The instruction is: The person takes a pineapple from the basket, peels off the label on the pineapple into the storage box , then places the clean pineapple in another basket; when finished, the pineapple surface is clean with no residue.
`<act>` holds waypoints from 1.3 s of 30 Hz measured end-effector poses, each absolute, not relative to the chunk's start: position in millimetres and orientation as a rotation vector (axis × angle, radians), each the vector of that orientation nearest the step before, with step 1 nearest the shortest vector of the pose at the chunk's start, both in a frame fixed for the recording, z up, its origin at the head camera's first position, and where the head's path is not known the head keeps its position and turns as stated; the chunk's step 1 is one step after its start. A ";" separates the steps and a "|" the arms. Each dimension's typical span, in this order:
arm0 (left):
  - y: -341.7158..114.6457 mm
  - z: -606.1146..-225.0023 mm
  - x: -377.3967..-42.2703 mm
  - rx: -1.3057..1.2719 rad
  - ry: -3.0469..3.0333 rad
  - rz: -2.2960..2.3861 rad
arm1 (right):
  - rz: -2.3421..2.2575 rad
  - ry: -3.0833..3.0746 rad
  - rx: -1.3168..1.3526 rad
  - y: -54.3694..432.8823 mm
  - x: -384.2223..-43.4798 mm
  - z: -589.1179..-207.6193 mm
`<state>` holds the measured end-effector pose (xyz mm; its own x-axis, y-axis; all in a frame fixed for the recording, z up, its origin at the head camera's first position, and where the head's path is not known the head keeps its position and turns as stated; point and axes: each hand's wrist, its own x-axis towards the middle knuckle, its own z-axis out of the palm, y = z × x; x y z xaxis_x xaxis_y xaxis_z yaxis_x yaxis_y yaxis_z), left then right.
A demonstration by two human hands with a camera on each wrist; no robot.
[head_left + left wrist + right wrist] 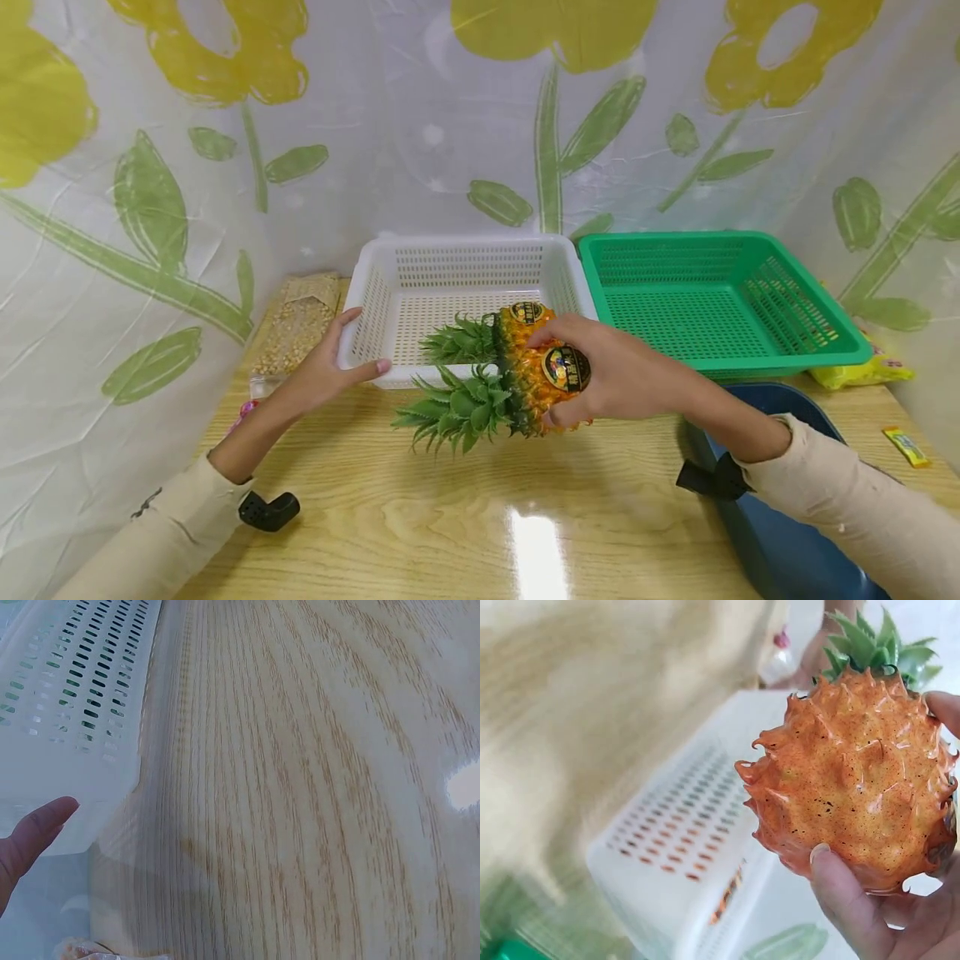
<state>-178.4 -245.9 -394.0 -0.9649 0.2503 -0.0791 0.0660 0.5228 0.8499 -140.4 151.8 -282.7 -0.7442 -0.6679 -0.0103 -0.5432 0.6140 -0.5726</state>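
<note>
One spiky orange, green-crowned pineapple (513, 332) seems inside the white slotted plastic basket (472, 243), while the curled right hand (630, 375) grips a second pineapple (538, 385) near the rim, not yet in, left hand (330, 362) spread against a corner.

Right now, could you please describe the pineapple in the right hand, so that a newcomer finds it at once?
On the wood-grained table, find the white basket, left of the green basket. By its near rim, the right hand grips an orange pineapple with its leafy crown pointing left. Unlike the farther pineapple, this one is in the hand's grip.
</note>
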 end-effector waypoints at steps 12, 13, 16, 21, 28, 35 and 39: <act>-245.8 -393.6 -179.2 0.273 2.576 1.425 | -0.821 2.545 -0.964 146.6 -117.3 -318.8; -245.9 -393.7 -179.4 0.275 2.577 1.425 | -0.818 2.544 -0.962 146.1 -116.4 -322.6; -246.1 -393.7 -179.5 0.281 2.575 1.424 | -0.814 2.557 -0.927 145.0 -114.3 -333.6; -246.4 -393.1 -179.2 0.279 2.565 1.426 | -0.820 2.612 -0.810 142.6 -111.6 -348.6; -246.3 -392.9 -179.1 0.273 2.576 1.408 | -0.824 2.676 -0.737 139.7 -112.5 -362.5; -245.9 -393.4 -179.2 0.267 2.586 1.398 | -0.824 2.674 -0.684 139.5 -115.6 -371.2; -245.6 -392.6 -178.2 0.267 2.590 1.387 | -0.804 2.676 -0.693 140.1 -117.6 -373.5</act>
